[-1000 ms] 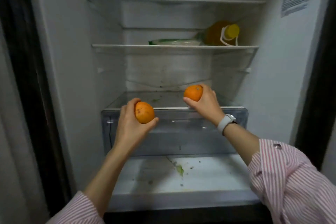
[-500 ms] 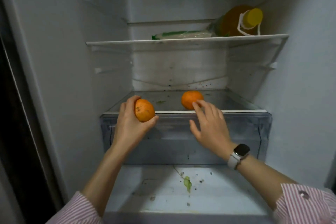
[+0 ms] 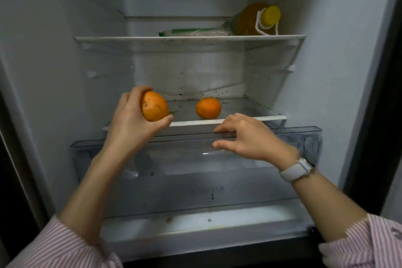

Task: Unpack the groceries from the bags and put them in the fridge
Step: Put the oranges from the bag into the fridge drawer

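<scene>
A: Where are the oranges?

B: One orange (image 3: 154, 106) is in the left hand (image 3: 132, 122), fingers over its top and thumb under it, held just in front of the lower shelf (image 3: 250, 118) at about 9 o'clock from the middle of the fridge (image 3: 339, 76). The second orange (image 3: 208, 108) sits alone on that shelf, near its front edge, at 3 o'clock from the held one and a little apart from it.

A: And the right hand?

B: The right hand (image 3: 250, 137) holds nothing. Its fingers are relaxed and slightly bent, pointing toward 9 o'clock, and they hover at the top lip of the drawer (image 3: 304, 139) just below the shelf. Whether the fingertips touch the lip I cannot tell. The loose orange is at 11 o'clock from that hand, not touching it.

A: What is on the wrist?

B: A watch (image 3: 295, 169) with a pale band. Both arms end in striped sleeves (image 3: 65, 248) at the bottom corners.

A: Anything else in there?

B: On the shelf above, at 1 o'clock, a bottle (image 3: 252, 19) of amber liquid with a yellow cap lies on its side. Beside it, toward 9 o'clock, lies a flat green packet (image 3: 191, 32). Dark specks dot the back wall and the lower shelf
</scene>
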